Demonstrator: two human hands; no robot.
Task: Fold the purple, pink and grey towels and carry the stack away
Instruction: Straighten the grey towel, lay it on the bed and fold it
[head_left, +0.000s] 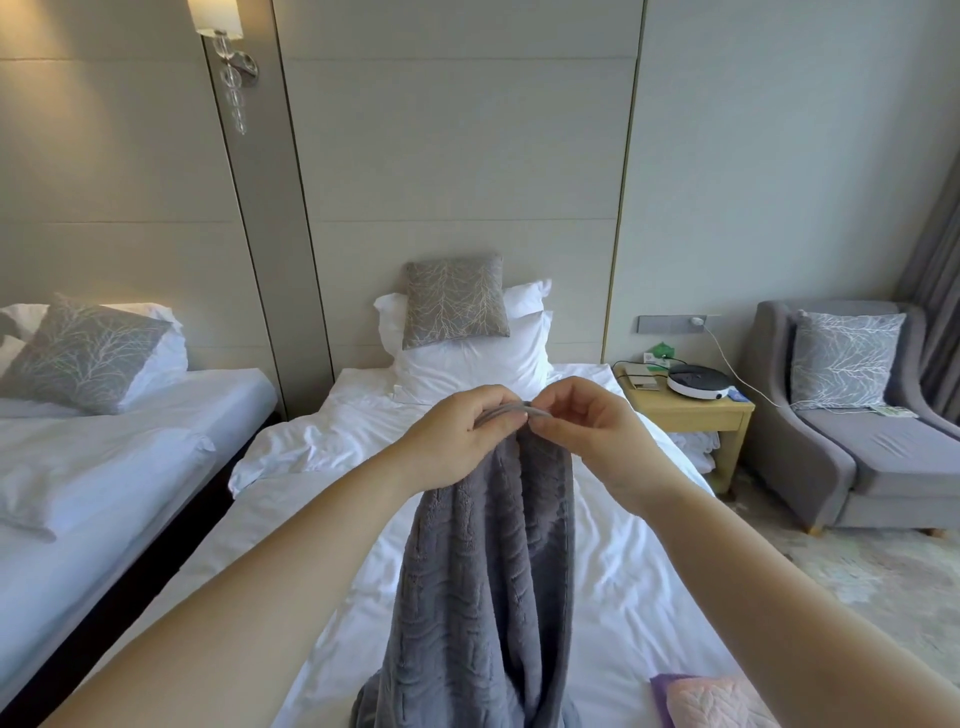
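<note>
A grey towel with a wavy raised pattern hangs in front of me over the white bed. My left hand grips its top edge in curled fingers. Close beside it, my right hand pinches the same edge between thumb and fingers. The towel's lower end reaches the sheet at the bottom of the view. A pink towel lies on a purple towel at the bed's near right corner, both cut off by the frame.
White pillows and a grey patterned cushion sit at the headboard. A second bed stands to the left across a dark gap. On the right are a wooden nightstand with a round white device and a grey armchair.
</note>
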